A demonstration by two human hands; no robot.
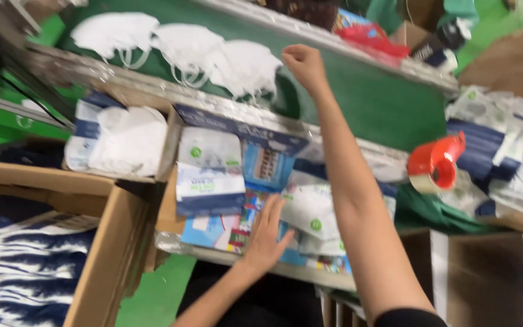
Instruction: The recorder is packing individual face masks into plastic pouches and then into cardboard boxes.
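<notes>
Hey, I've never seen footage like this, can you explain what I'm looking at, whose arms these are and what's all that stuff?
This is one picture from a camera worn on a person's head, looking down at their own bare arms. The left hand lies flat with spread fingers on flat packets in a tray. The right hand is closed in a fist, reaching up toward white face masks on a green surface; whether it grips anything is unclear. A red tape dispenser sits to the right, a cardboard box to the left.
</notes>
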